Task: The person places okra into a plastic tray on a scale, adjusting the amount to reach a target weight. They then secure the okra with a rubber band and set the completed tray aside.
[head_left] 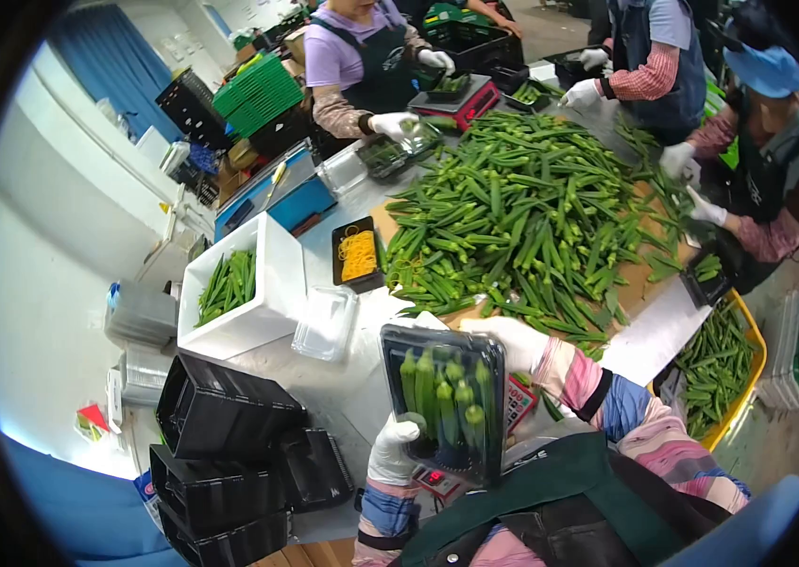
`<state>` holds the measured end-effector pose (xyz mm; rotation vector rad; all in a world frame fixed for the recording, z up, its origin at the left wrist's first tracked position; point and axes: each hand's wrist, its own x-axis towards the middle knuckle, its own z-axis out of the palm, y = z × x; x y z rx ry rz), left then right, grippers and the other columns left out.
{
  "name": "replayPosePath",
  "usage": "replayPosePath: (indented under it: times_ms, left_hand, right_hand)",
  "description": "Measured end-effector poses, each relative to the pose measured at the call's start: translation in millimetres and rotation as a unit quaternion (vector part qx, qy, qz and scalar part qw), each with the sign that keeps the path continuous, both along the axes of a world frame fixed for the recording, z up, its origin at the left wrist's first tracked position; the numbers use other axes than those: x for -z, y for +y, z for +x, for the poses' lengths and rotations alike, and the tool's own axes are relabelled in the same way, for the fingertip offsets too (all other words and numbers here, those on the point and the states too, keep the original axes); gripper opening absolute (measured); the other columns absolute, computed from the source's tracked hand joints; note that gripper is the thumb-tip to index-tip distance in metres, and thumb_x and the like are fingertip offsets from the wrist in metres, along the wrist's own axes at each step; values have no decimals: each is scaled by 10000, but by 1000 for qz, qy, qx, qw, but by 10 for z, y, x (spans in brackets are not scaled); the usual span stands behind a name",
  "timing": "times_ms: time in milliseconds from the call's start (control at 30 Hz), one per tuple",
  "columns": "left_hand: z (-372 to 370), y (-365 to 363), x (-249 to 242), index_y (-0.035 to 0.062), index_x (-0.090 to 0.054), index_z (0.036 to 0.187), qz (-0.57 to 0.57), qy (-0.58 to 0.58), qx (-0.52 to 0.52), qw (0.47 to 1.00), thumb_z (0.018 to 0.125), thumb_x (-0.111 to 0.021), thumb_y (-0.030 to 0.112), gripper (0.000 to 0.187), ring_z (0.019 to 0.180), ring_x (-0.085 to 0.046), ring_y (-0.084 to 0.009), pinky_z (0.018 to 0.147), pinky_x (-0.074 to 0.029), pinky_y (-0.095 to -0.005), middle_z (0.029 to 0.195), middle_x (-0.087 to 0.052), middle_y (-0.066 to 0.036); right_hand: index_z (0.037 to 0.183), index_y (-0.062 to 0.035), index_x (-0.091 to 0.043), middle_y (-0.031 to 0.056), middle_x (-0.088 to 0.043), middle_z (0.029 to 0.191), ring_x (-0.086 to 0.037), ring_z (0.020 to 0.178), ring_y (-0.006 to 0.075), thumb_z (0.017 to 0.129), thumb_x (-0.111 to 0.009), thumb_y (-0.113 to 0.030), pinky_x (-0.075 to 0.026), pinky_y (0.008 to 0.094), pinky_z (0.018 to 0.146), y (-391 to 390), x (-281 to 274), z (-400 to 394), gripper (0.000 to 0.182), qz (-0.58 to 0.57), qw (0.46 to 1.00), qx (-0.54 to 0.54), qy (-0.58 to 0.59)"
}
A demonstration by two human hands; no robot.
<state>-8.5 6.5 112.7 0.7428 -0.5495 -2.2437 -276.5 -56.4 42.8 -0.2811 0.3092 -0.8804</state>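
Note:
A black tray of okra [447,402] with a clear lid is held up in front of me, tilted so its contents show. My left hand [394,450], in a white glove, grips its lower left side with the thumb over the edge. At the upper right corner, my right hand [518,342], also gloved, lies along the rim, its fingertips partly hidden behind the tray. Beneath it a red scale [519,403] shows in part, with a lit display. Beyond my hands spreads a large pile of loose okra [522,208] on the table.
Stacked black trays [225,406] stand at left, near a clear lid [325,323], a white foam box [286,269] with okra and a black tray of yellow rubber bands [357,255]. A yellow crate [754,350] of okra sits at right. Several gloved co-workers work around the pile.

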Motion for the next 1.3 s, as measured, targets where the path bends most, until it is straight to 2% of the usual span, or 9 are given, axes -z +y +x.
replayPosePath:
  times_ms: [33, 67, 233, 400, 600, 833, 1167, 1267, 1300]
  left_hand:
    - [28, -13, 2, -41, -437, 1441, -23, -24, 32, 999, 716, -717, 139, 797, 1221, -602, -299, 1047, -489, -405, 1337, -592, -182]
    - [62, -40, 30, -39, -433, 1447, -47, -47, 63, 996, 718, -731, 153, 810, 1223, -597, -285, 1052, -475, -388, 1341, -589, -173]
    - [-334, -92, -563, -18, -355, 1513, -133, -180, 164, 961, 755, -773, 193, 891, 1360, -448, -213, 1146, -327, -331, 1477, -479, -126]
    - [-430, -104, -634, -12, -332, 1526, -149, -174, 211, 950, 771, -780, 177, 898, 1393, -412, -210, 1178, -280, -329, 1506, -450, -110]
    - [-449, -48, -563, -34, -330, 1530, -138, -208, 182, 951, 769, -730, 216, 896, 1386, -408, -206, 1171, -271, -310, 1492, -463, -112]
    - [-562, -124, -597, -28, -375, 1500, -113, -229, 183, 949, 815, -698, 192, 788, 1329, -458, -193, 1136, -316, -304, 1444, -504, -99]
    - [-294, -13, -109, -25, -502, 1334, -52, -219, -51, 973, 882, -710, 169, 534, 1073, -592, -147, 964, -471, -301, 1208, -623, -84]
    - [-305, -158, -132, -6, -539, 1240, -71, -255, -111, 958, 895, -715, 148, 417, 1001, -603, -136, 896, -493, -288, 1130, -632, -81]
    - [-288, -218, -142, 4, -550, 1197, -74, -263, -129, 953, 898, -716, 140, 369, 956, -611, -131, 861, -502, -279, 1088, -640, -73]
  right_hand:
    - [866, -71, -598, -67, -470, 638, -407, 524, 51, 1023, -540, -168, -398, 244, 548, 10, -194, -94, 194, 27, 993, -28, -111]
    - [779, -106, -520, -106, -298, 585, -264, 482, 33, 1039, -525, -210, -282, 224, 486, 92, -396, -175, 280, 62, 997, 37, -32]
    - [1297, -17, -657, -109, -349, 601, -281, 493, 38, 1054, -534, -312, -232, 223, 466, 134, -1058, -391, 401, -131, 936, 43, 323]
    - [1125, 5, -754, -44, -582, 644, -383, 527, 35, 1001, -617, -224, -318, 223, 485, 345, -1258, -810, 294, -316, 875, 46, 364]
    - [1112, -41, -766, -2, -648, 666, -499, 571, 38, 964, -651, -217, -419, 231, 538, 713, -1619, -968, 257, -295, 823, 22, 486]
    - [1210, -48, -706, 147, -754, 1034, -737, 860, 264, 942, -678, -363, -557, 343, 792, 479, -1701, -760, 415, -529, 661, -90, 524]
    - [1215, -53, -692, 151, -742, 1049, -716, 947, 259, 967, -665, -341, -546, 328, 860, 908, -1084, -481, 381, -473, 766, -173, 399]
    - [1248, -42, -683, 133, -726, 1148, -697, 1032, 236, 967, -672, -298, -526, 330, 934, 690, -1021, -554, 381, -462, 743, -6, 485]
    - [1231, -55, -702, 105, -728, 1168, -686, 1067, 196, 954, -692, -280, -514, 330, 966, 606, -1038, -593, 357, -334, 826, 12, 454]
